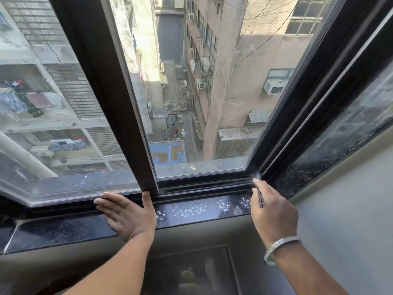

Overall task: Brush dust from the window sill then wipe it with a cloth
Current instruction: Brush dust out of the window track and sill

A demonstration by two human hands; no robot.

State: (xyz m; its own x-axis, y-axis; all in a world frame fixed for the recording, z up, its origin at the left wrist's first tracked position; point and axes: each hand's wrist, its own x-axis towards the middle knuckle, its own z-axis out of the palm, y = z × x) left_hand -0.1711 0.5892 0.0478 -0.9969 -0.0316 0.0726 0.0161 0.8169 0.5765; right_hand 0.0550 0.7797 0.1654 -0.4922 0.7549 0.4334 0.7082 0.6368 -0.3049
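The window sill [191,211] is a dark polished stone ledge with pale dust and flecks, running under a dark-framed sliding window. My left hand [127,216] lies flat and open on the sill, thumb against the foot of the sliding sash frame [119,103]. My right hand [274,211] is closed around a thin dark brush handle [260,199]; the pale bristle tip [256,176] sits in the window track [204,186] at the right corner. No cloth is in view.
The sill continues along a side pane [331,150] at the right, dusty too. A grey wall [350,209] lies below it. The middle pane stands open onto a deep alley between buildings. A dark framed object [191,271] sits below the sill.
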